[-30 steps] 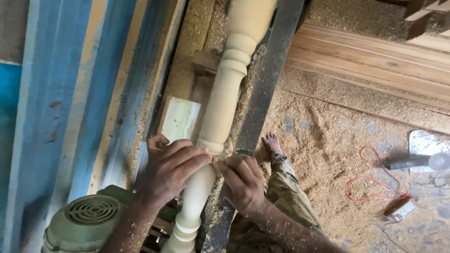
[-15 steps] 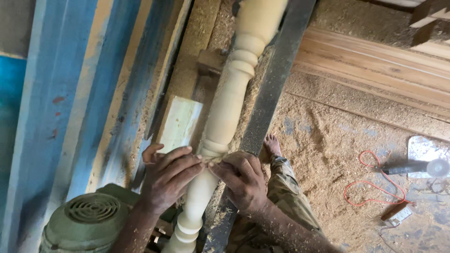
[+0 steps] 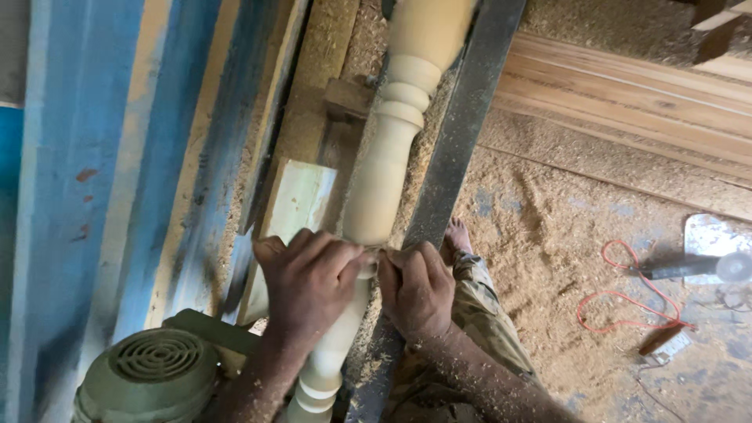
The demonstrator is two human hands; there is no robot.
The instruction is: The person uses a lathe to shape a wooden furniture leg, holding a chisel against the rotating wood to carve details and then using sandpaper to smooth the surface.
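Observation:
A pale turned wooden spindle (image 3: 385, 176) runs lengthwise on a lathe, from the top of the head view to the bottom. My left hand (image 3: 309, 280) is wrapped over the spindle at a narrow ring. My right hand (image 3: 415, 288) presses against the same spot from the right side, fingers curled. Between the fingertips of both hands a small thin strip, hard to make out, lies against the wood. A dark metal rail (image 3: 458, 133) runs alongside the spindle on the right.
A green electric motor (image 3: 149, 376) sits at the bottom left. Blue painted boards (image 3: 94, 157) stand along the left. Sawdust covers the floor, where my bare foot (image 3: 456, 239), a red cord (image 3: 627, 301) and stacked planks (image 3: 627, 102) lie.
The view has shifted slightly; both hands stay on the same ring of the spindle, with the fingers closing in a little tighter around it.

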